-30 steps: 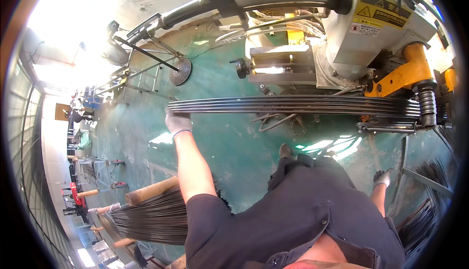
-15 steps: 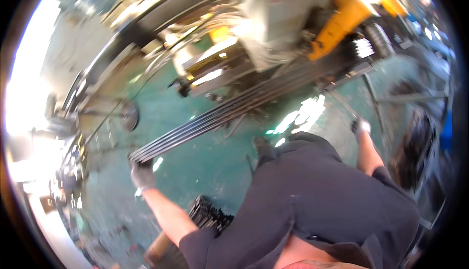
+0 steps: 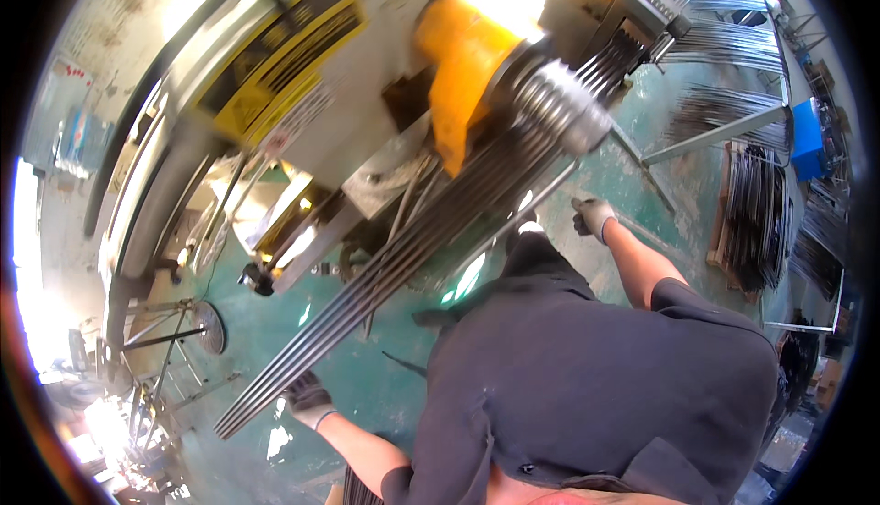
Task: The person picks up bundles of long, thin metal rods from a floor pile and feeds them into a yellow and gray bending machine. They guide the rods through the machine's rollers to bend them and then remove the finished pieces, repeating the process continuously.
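Observation:
My left hand, in a grey glove with dark fingers, is beside the free end of several long metal rods. Its fingers reach to the rods' lower edge, touching or nearly so, and are not wrapped round them. The rods lie side by side and slant up to the right, past a ribbed metal roller on the machine. My right hand, gloved alike, hangs apart from the rods above the floor, its fingers curled in and nothing visible in them.
A machine with an orange bracket and a yellow-black label stands ahead. Metal rod bundles are stacked at the right, near a grey frame leg. A round-based stand is at the left on the green floor.
My left hand has come off the rods' end and now lies beside them, nearer my body. My view has turned, and the rods slant more steeply. My right hand appears further left.

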Demonstrator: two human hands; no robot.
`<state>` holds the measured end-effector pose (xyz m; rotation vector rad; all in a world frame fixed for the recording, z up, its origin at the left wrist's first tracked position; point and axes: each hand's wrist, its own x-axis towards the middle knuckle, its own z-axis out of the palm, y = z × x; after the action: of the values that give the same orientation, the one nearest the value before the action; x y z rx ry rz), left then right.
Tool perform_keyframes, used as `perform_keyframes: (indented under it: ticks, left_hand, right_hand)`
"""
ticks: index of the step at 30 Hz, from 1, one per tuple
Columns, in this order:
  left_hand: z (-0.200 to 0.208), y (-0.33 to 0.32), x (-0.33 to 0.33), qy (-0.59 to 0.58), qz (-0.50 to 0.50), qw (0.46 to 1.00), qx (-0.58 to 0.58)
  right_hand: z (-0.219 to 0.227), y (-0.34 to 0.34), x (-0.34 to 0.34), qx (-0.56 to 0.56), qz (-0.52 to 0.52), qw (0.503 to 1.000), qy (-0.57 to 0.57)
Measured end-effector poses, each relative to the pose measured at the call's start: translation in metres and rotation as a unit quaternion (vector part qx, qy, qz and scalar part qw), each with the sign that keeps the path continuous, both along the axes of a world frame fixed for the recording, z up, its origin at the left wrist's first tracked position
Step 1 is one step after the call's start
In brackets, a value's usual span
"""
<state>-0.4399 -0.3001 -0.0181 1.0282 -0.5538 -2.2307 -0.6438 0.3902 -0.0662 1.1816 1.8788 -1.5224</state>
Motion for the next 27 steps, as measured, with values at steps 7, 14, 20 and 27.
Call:
perform_keyframes:
  ticks: [7, 14, 20, 27]
  left_hand:
    - [-0.078, 0.236, -0.106, -0.078, -0.175, 0.981, 0.040]
    - [-0.049, 0.335, -0.158, -0.155, -0.267, 0.951, -0.002]
    - [-0.038, 0.286, -0.179, -0.154, -0.369, 0.877, -0.265]
    - [0.017, 0.302, -0.191, -0.168, -0.402, 0.451, -0.779]
  right_hand:
    - [-0.033, 0.091, -0.081, 0.122, 0.145, 0.977, -0.094]
    - [-0.022, 0.108, -0.108, 0.028, 0.137, 0.990, -0.008]
    - [-0.001, 0.094, -0.074, -0.058, 0.001, 0.998, 0.030]
    - [0.070, 0.065, -0.062, -0.132, -0.066, 0.965, 0.215]
